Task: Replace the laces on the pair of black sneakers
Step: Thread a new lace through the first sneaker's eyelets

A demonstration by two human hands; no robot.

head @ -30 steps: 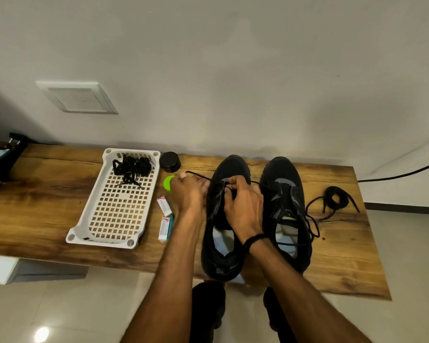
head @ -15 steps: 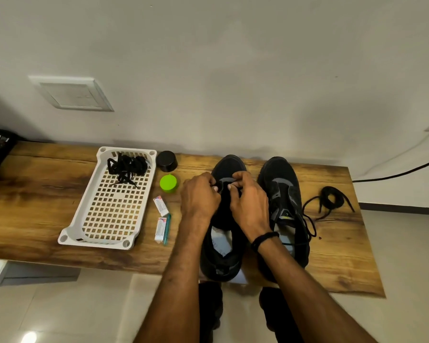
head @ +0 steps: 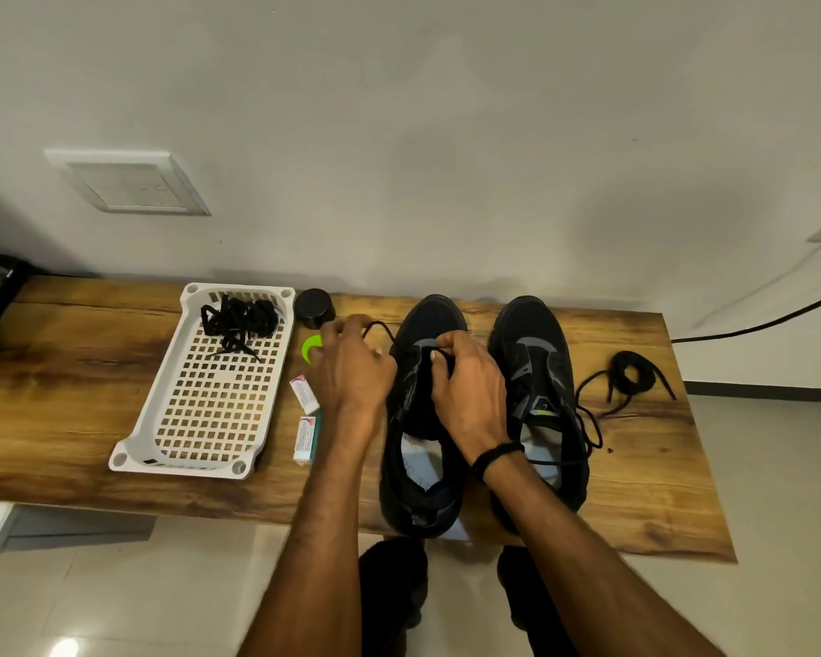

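Plainly, both hands were at the black mesh sneaker on the person's left (head: 434,315), which stood toe to the wall on the long brown wooden tabletop (head: 67,395). The left hand (head: 351,367) pinched a thin black lace (head: 382,327) and held it out sideways. The right hand (head: 470,386) had its fingers curled, gripping the same lace at the tongue.

The matching black sneaker (head: 532,324) stood just beside it, trailing a loose black lace (head: 631,372) coiled on the wood to the right. Close under the left hand lay a round green lid (head: 311,346), a black round cap (head: 313,308) and two small white cartons (head: 304,395). Beyond them sat a white perforated plastic tray (head: 133,448) holding a bundle of black laces (head: 242,317).

Both heels reached the table's front edge. Bare wood showed left of the tray and past the coil.
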